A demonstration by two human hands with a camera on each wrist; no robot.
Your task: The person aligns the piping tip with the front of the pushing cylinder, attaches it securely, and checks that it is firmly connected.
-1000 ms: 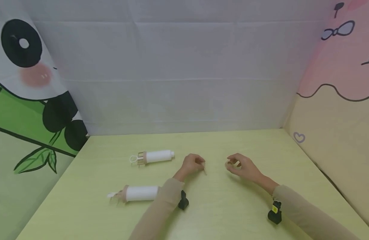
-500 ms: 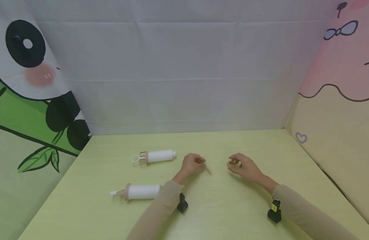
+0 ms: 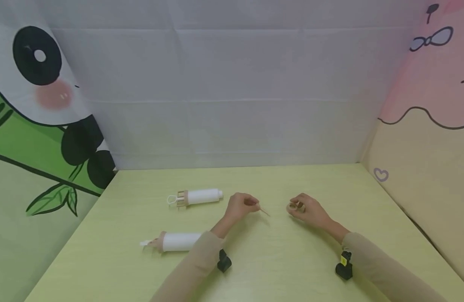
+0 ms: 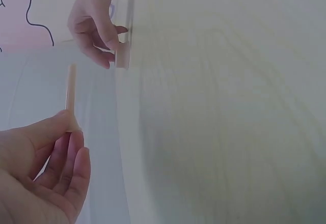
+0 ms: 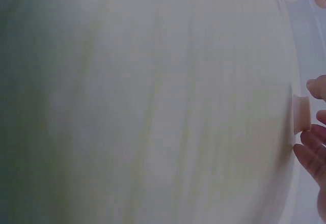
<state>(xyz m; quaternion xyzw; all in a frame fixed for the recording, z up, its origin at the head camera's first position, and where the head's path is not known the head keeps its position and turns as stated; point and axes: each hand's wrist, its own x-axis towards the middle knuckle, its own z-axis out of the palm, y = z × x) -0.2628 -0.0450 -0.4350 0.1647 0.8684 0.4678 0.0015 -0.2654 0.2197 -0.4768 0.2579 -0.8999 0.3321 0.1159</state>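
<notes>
Between thumb and fingertips my left hand point(image 3: 240, 207) pinches a thin tan nozzle point(image 4: 71, 91) by its wider base. The nozzle's narrow end points right, toward the other hand, in the head view. My right hand point(image 3: 306, 208) holds a short tan ring-shaped cap point(image 5: 302, 115) by its rim, its opening visible from above. A gap separates the two hands, both just above the table. Left of them lies a white decorating syringe point(image 3: 203, 196) with a tan end and a white loop handle. A second white syringe point(image 3: 179, 242) lies nearer, partly hidden behind the left sleeve.
The pale yellow table point(image 3: 277, 268) carries both syringes on its left side. A grey-white cloth wall point(image 3: 232, 105) rises behind it, with printed side walls left and right. Small black cameras point(image 3: 224, 261) sit on the wrists.
The nozzle has swung from pointing downward to pointing right, toward the cap. The right hand keeps its hold on the cap, its opening now more visible. The whole head view has shifted slightly.
</notes>
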